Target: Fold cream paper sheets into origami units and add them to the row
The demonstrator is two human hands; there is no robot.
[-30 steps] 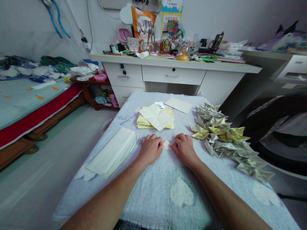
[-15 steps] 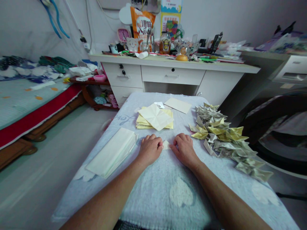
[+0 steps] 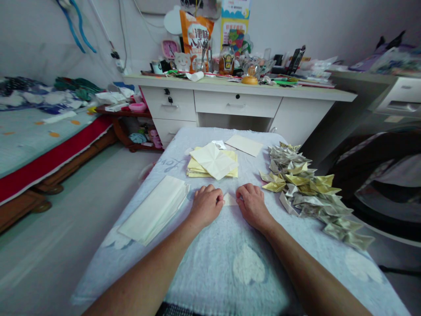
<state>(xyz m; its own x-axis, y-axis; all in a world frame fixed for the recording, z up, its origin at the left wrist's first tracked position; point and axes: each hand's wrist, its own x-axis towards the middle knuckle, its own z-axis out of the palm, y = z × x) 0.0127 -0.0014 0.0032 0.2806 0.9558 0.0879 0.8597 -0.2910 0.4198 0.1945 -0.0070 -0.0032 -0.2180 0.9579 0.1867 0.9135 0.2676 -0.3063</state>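
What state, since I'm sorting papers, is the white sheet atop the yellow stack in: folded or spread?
Spread: the white sheet lies open on the yellow stack, showing radiating creases.

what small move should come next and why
Perhaps steady the right end of the small cream pointed paper with the right hand: the left hand is at its left end, it lies between both hands on the pale blue patterned cloth, and whether the right hand touches it is unclear.

A lived-in room of a home, as shown by the wooden-framed bed [image 3: 42, 136] with heaped bedding, the white desk [image 3: 217, 98] crowded with a pink alarm clock [image 3: 170, 49], snack bag [image 3: 196, 33] and jar [image 3: 226, 61], and the front-loading washing machine [image 3: 403, 94] at right.
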